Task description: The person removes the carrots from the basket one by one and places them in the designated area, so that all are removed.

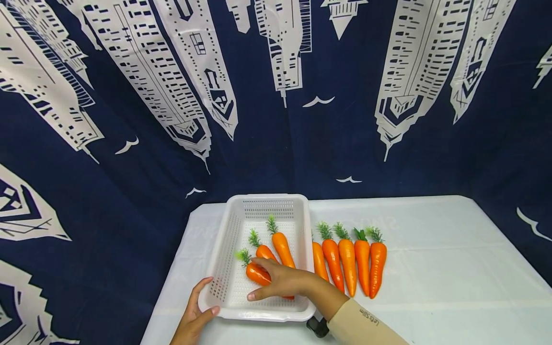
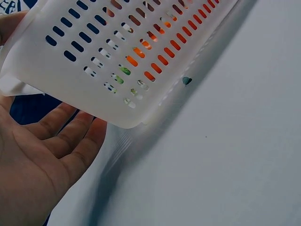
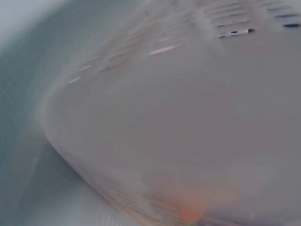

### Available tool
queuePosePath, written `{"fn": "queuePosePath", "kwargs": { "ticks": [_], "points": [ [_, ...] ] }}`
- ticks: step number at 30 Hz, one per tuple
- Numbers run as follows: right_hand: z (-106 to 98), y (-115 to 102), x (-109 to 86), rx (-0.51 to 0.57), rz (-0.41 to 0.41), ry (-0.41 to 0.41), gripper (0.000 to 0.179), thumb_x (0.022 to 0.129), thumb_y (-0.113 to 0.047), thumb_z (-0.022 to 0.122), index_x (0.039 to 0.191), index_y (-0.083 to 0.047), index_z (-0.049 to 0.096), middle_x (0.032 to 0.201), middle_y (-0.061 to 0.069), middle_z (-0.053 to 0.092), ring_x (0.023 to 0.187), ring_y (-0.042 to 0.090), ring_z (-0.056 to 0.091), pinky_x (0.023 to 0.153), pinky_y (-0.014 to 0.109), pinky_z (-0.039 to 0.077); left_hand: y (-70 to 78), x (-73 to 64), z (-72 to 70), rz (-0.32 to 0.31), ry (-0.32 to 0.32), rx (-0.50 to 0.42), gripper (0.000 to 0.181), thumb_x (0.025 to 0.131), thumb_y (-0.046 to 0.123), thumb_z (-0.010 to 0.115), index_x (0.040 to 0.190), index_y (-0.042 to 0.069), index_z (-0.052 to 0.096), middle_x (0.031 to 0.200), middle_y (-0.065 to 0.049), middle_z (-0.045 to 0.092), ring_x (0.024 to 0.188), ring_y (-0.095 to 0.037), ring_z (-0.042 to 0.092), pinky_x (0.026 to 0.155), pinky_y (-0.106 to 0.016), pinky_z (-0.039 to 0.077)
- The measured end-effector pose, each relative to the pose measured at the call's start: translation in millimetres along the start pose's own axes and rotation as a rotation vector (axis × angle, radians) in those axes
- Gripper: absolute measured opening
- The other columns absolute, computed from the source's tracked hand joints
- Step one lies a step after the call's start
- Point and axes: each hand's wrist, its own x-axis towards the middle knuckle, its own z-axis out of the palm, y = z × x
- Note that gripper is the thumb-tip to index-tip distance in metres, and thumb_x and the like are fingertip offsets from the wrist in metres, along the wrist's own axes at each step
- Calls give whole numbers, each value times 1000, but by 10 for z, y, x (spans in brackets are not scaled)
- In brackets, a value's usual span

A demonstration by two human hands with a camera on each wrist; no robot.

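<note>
A white perforated plastic basket stands on the table. My left hand grips its near left corner, thumb on the front rim and fingers along the left side. In the left wrist view, fingers of the left hand reach under the basket wall. Three orange carrots with green tops lie inside: one on the right, one in the middle and one on the left. My right hand reaches over them, thumb and fingers spread apart near the left carrot, covering their lower ends. The right wrist view is blurred, mostly basket wall.
Several more carrots lie side by side in a row to the right of the basket, the leftmost partly behind its rim. A white cloth covers the table. Behind hangs a navy curtain with white buildings.
</note>
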Motion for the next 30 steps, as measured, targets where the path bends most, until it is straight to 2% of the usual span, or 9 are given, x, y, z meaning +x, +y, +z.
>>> {"fn": "queuePosePath", "kwargs": {
  "ticks": [4,12,18,22,30],
  "points": [
    [4,0,4,-10,-6,-9,102,77,-58,81,159,-28,29,165,5,31,147,24,36,118,59,31,12,-5,-1,-6,-5,-5,74,94,0,59,156,11,19,153,-6,4,122,2,37,94,-16,45],
    [23,-4,2,18,-22,-43,100,78,-50,83,159,-22,30,153,11,48,142,26,45,115,53,37,44,-14,-13,-34,-43,-30,74,96,0,57,156,12,15,154,-19,4,117,-11,50,89,-24,51],
    [29,13,19,1,-17,-86,99,80,-50,82,159,-20,31,150,10,51,139,26,49,113,48,41,49,-12,-11,-56,-28,-34,74,96,0,57,156,14,16,156,-20,1,114,-20,54,86,-28,53],
    [32,23,23,-31,-9,-119,97,81,-51,81,158,-21,31,145,10,56,133,24,55,110,45,45,55,-13,-7,-62,-20,-21,74,96,1,57,156,14,17,157,-19,1,117,-17,52,88,-26,52],
    [40,28,5,-65,-1,-207,91,81,-52,80,156,-26,35,130,-2,64,122,12,60,104,39,48,43,-11,-11,-47,-34,-12,74,96,1,56,156,12,15,158,-21,0,119,-9,51,91,-22,51]
  ]
}}
